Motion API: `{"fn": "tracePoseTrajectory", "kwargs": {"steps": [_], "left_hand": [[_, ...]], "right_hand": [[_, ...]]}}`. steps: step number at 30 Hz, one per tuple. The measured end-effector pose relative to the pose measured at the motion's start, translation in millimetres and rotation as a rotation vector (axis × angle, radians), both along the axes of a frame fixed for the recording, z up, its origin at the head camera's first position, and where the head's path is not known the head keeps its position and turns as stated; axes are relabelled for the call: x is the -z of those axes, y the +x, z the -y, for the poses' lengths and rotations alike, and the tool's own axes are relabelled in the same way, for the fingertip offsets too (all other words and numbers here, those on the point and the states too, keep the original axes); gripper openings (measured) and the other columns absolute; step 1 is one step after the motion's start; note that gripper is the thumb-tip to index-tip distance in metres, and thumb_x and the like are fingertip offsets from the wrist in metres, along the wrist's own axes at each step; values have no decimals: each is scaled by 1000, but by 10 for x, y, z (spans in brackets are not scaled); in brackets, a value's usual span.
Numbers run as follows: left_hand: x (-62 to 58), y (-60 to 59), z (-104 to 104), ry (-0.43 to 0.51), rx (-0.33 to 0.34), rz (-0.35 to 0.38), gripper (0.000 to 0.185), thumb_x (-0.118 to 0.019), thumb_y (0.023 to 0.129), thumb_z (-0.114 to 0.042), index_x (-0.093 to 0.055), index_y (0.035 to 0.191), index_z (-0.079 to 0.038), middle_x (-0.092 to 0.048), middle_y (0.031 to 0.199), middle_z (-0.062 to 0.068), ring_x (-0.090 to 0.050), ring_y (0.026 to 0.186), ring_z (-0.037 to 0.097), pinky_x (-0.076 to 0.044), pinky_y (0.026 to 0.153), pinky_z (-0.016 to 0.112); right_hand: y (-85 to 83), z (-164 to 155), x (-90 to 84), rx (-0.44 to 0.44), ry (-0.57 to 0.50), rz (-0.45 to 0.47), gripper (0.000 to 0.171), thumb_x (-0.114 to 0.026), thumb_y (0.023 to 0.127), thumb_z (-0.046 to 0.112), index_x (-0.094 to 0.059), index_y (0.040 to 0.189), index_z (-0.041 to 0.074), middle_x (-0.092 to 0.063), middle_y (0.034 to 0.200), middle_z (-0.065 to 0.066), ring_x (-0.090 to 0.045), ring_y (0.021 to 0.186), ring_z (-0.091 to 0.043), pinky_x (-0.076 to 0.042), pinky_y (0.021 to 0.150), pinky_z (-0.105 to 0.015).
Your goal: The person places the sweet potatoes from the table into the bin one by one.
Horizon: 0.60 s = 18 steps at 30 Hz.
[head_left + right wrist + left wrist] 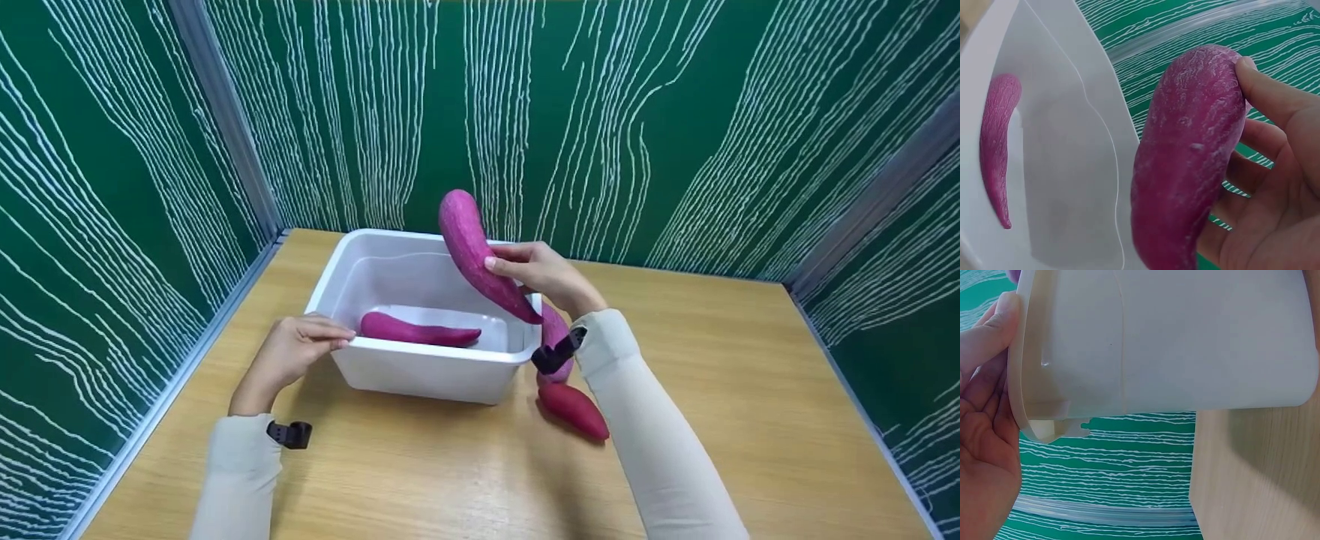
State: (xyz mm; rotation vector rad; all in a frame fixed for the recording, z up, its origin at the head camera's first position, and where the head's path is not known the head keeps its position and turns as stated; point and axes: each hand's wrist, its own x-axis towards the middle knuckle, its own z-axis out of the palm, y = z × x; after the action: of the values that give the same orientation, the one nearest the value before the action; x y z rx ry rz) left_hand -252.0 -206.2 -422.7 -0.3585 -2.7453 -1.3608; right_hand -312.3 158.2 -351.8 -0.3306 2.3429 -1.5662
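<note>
My right hand (553, 276) holds a long, curved purple sweet potato (471, 244) between thumb and fingers, tilted over the right side of a white plastic bin (427, 349). Its tapered dark end points down toward the bin's right rim. In the right wrist view, the held sweet potato (1185, 152) fills the middle, with the thumb on its upper edge. My left hand (294, 349) pinches the bin's rim at the near left corner; the left wrist view shows its thumb (1002, 323) on that rim. A second purple sweet potato (412, 331) lies on the bin's floor.
Right of the bin, a purple sweet potato (556, 330) lies on the wooden table (750, 390), partly hidden by my right wrist. Closer to me sits a red sweet potato (573, 411). Green panels (585, 112) with white wavy lines stand around the table's back and sides.
</note>
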Motion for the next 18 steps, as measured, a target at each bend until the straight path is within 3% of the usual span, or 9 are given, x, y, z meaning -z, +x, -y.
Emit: {"fn": "tracePoseTrajectory", "kwargs": {"steps": [10,18], "left_hand": [[11,2,4,0,13,14,17,-72,84,-7,-77,100,-11,-73,106,11,-62,109,29,-48,101,46],[18,1,2,-2,12,-23,17,-73,83,-5,-77,99,-9,-74,102,10,-62,107,28,-48,100,47]], "right_hand": [[-28,76,38,-4,0,0,46,-67,89,40,-59,132,26,-66,115,-6,-60,100,-22,-55,81,-32],[-41,63,49,5,11,6,47,-65,90,40,-58,134,24,-66,116,-7,-61,102,-21,-54,85,-36]]}}
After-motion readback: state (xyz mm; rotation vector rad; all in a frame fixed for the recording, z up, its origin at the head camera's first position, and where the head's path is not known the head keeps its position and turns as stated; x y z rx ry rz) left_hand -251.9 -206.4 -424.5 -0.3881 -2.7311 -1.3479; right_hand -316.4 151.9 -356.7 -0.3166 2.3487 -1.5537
